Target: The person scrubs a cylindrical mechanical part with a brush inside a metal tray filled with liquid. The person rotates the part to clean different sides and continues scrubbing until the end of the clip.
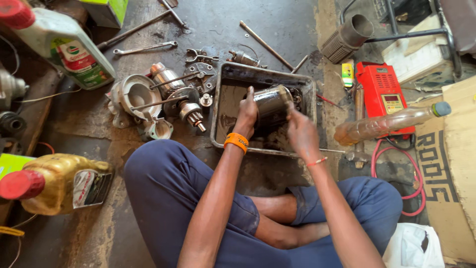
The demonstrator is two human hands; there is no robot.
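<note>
I sit cross-legged on a greasy floor over a dark metal tray (pixel 223 106) holding dirty liquid. My left hand (pixel 246 115), with an orange wristband, grips the left side of a dark cylindrical motor housing (pixel 270 108) held above the tray. My right hand (pixel 301 133) is at the housing's right end, holding a small brush (pixel 286 94) against it; the bristles are mostly hidden.
Dismantled starter parts (pixel 166 97), an aluminium end housing (pixel 134 97) and a spanner (pixel 145 48) lie left of the tray. Oil jugs stand at the upper left (pixel 67 47) and lower left (pixel 57 181). A red charger box (pixel 386 94), plastic bottle (pixel 386 124) and red cable (pixel 414 178) lie right.
</note>
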